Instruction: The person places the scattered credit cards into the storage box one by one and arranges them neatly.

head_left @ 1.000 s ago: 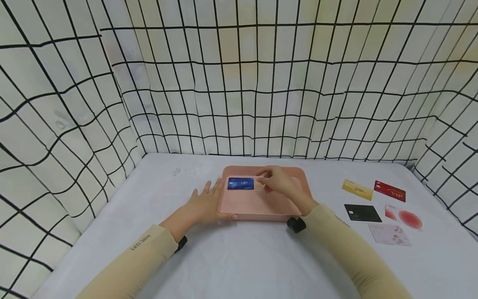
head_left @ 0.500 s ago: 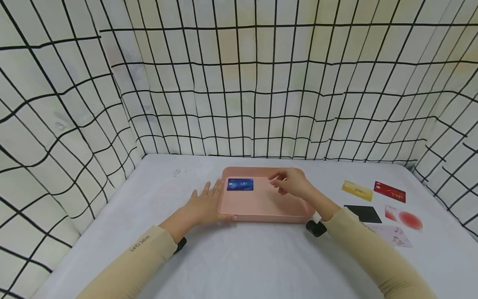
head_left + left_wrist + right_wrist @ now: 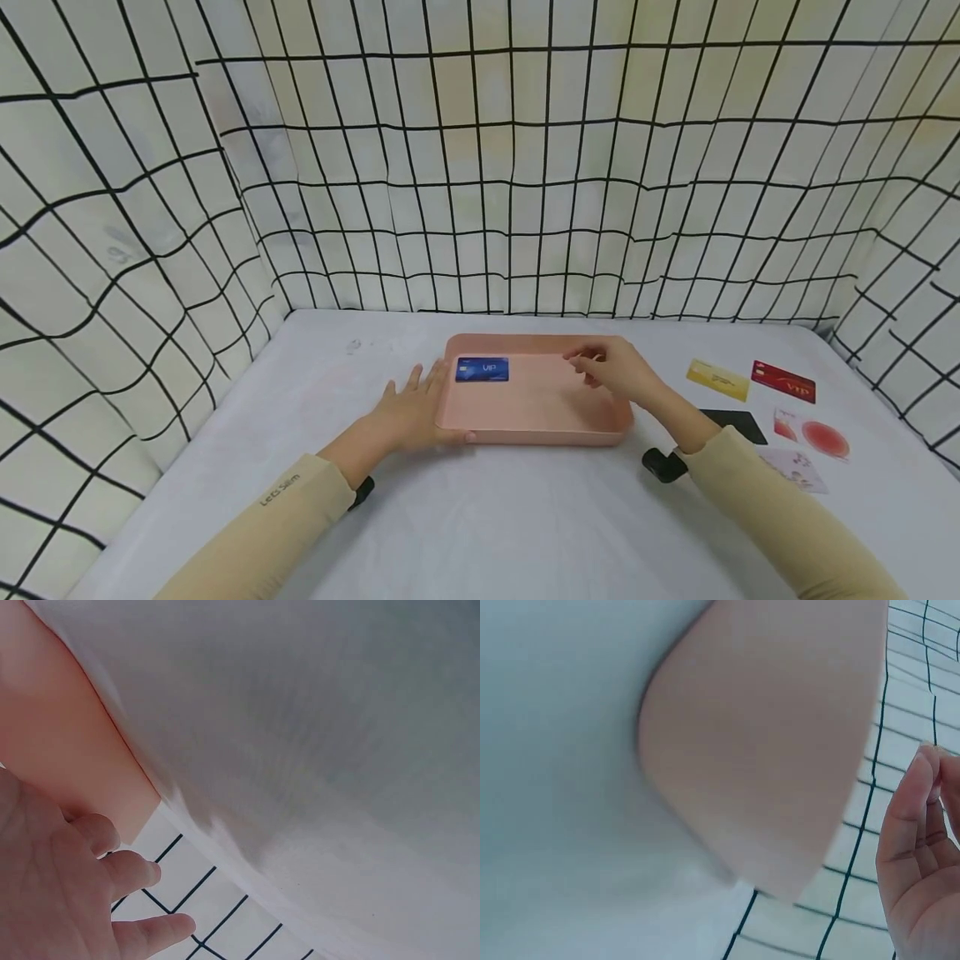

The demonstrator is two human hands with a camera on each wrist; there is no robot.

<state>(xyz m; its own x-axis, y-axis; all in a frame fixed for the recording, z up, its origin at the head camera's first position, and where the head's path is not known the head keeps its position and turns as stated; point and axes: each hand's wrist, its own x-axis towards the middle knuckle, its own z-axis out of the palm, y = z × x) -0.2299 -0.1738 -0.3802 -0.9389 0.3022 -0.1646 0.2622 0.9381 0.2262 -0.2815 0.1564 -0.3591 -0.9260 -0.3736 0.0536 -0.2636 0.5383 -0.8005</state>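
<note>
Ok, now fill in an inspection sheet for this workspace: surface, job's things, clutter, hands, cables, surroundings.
Surface: white-covered table.
Job's things: pink tray; blue VIP card lying flat inside, toward the far left.
Clutter: right of the tray, yellow card, red card, black card, card with red circle, pale pink card.
Left hand: touching the tray's left side.
Right hand: over the tray's right part, no card visible in it.
Cables: nothing seen.
Surroundings: white walls with black grid lines.
</note>
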